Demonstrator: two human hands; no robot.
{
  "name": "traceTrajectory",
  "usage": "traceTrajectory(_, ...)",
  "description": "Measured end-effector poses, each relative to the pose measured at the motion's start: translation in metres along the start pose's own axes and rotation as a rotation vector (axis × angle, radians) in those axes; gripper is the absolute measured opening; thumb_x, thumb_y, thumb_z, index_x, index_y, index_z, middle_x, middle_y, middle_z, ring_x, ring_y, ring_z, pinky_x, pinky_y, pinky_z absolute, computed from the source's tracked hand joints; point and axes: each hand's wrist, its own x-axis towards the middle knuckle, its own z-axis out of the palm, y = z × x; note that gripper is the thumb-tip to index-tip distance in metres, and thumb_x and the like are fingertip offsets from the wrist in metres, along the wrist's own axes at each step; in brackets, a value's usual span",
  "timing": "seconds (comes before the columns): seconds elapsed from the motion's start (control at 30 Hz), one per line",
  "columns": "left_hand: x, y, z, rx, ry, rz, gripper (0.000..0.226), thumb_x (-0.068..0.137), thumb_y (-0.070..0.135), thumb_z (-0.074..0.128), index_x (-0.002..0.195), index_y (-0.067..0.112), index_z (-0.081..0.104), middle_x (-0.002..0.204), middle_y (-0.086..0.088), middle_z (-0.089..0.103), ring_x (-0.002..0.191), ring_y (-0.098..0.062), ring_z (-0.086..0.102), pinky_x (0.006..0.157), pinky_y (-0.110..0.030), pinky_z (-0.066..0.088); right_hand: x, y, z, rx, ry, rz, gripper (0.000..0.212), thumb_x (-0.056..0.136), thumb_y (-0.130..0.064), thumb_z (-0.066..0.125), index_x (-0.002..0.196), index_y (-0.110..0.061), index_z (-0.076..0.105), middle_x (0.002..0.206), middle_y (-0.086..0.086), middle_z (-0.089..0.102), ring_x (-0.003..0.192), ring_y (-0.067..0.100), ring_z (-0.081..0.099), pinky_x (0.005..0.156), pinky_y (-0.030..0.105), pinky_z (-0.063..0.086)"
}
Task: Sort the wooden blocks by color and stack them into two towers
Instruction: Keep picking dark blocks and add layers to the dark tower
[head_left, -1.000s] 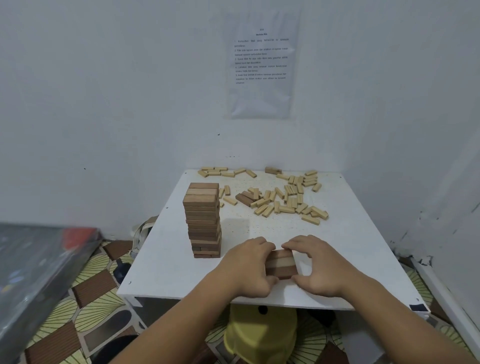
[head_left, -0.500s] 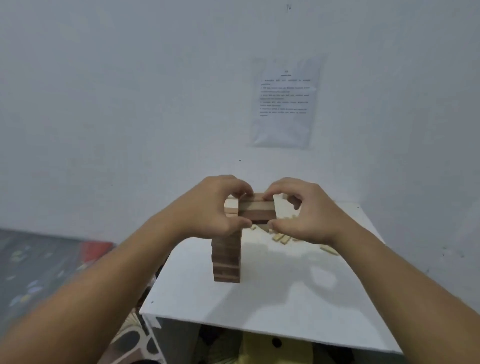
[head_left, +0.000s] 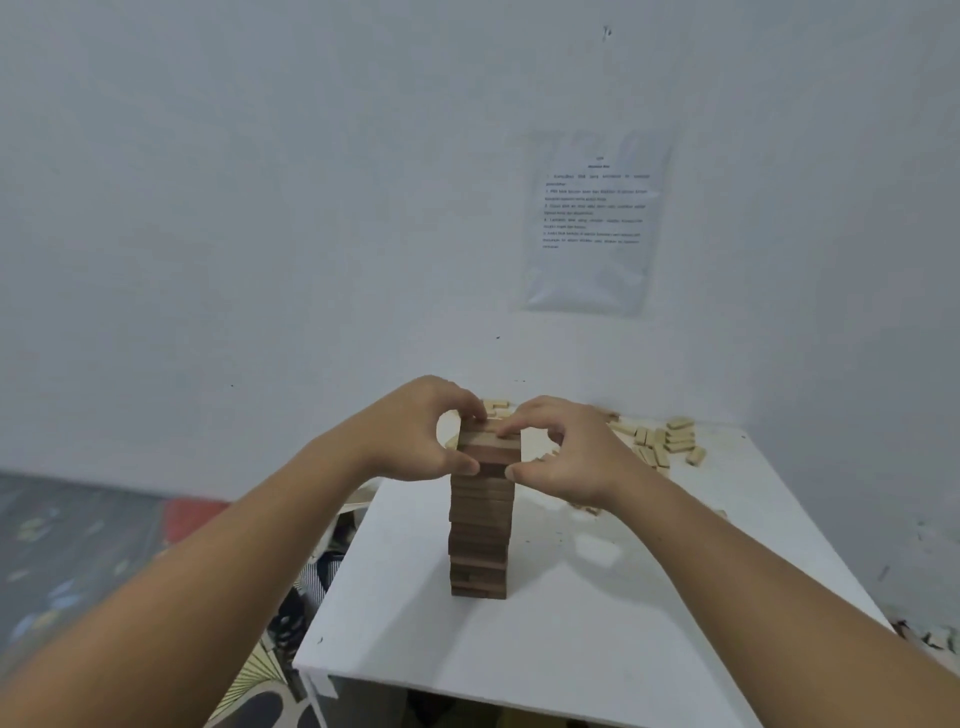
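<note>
1. Gripping the top layer (head_left: 491, 451) of the dark-brown tower (head_left: 479, 535), the left hand (head_left: 415, 434) works at the tower's left side. Its fingers are curled over the layer's far upper edge, and its thumb is pressed against the near face.
2. The right hand (head_left: 569, 452) mirrors this at the tower's right side, with the forefinger bent down onto the layer's upper face and the thumb set against the near face. Both hands pinch the same layer between thumb and fingers.
3. The top layer is at the tower's summit, in line with the courses beneath it. Its upper face is a paler tan than its dark near face. Whether it is fully seated or held just above the course below cannot be told.
4. The tower stands upright on the white table (head_left: 571, 654) as a single column of dark blocks.
5. Loose light blocks (head_left: 667, 441) lie scattered on the table behind and to the right of the tower, well apart from it.
6. A small pale group (head_left: 494, 404) shows just behind the tower's top, between the two hands.
7. A single pale block (head_left: 597, 552), blurred, lies on the table near the tower's right side.
8. A printed sheet (head_left: 595, 223) is fixed to the wall (head_left: 260, 208) above and to the right of the tower. Its text is too small to read.
9. A patterned floor covering (head_left: 260, 680) shows below and to the left of the tower.
</note>
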Motion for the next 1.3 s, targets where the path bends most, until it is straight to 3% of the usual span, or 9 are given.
traceTrajectory(0.53,0.004,-0.006,0.008,-0.005,-0.041,-0.014,0.056,0.083,0.039,0.082,0.135,0.032,0.062,0.127,0.018,0.058,0.128,-0.004,0.040,0.106,-0.032,0.038,0.001,0.004,0.009,0.002,-0.021,0.069,0.032,0.070,-0.026,0.080,0.097,-0.042,0.073,0.114,-0.019,0.062,0.115,0.005,0.055,0.102,0.031,0.042)
traceTrajectory(0.77,0.003,-0.006,0.009,-0.006,-0.068,-0.025,0.057,0.086,0.038,0.081,0.137,0.031,0.059,0.127,0.019,0.056,0.124,-0.006,0.045,0.104,-0.030,0.038,-0.004,0.001,0.007,0.054,-0.039,0.064,0.032,0.076,-0.017,0.082,0.099,-0.037,0.072,0.112,-0.014,0.059,0.079,-0.017,0.047,0.079,0.024,0.038)
traceTrajectory(1.03,0.002,-0.006,0.011,-0.039,-0.116,-0.048,0.064,0.087,0.035,0.080,0.145,0.030,0.051,0.130,0.018,0.054,0.126,-0.009,0.047,0.104,-0.028,0.036,-0.005,0.000,0.011,0.037,-0.048,0.039,0.037,0.080,-0.016,0.079,0.107,-0.037,0.065,0.118,-0.013,0.056,0.090,-0.003,0.049,0.082,0.025,0.045)
traceTrajectory(1.17,0.002,-0.006,0.013,-0.059,-0.137,-0.065,0.077,0.086,0.034,0.082,0.152,0.030,0.044,0.141,0.016,0.052,0.131,-0.009,0.046,0.103,-0.025,0.034,-0.005,0.005,0.013,0.034,-0.069,0.015,0.042,0.079,-0.020,0.079,0.112,-0.040,0.060,0.120,-0.016,0.054,0.094,-0.011,0.047,0.095,0.034,0.051)
traceTrajectory(1.3,0.003,-0.006,0.014,-0.091,-0.169,-0.084,0.082,0.083,0.032,0.084,0.153,0.033,0.041,0.136,0.019,0.053,0.130,-0.009,0.048,0.101,-0.025,0.037,-0.006,0.011,0.018,0.003,-0.077,0.031,0.055,0.074,-0.031,0.082,0.119,-0.046,0.055,0.122,-0.023,0.049,0.110,0.000,0.048,0.101,0.042,0.051)
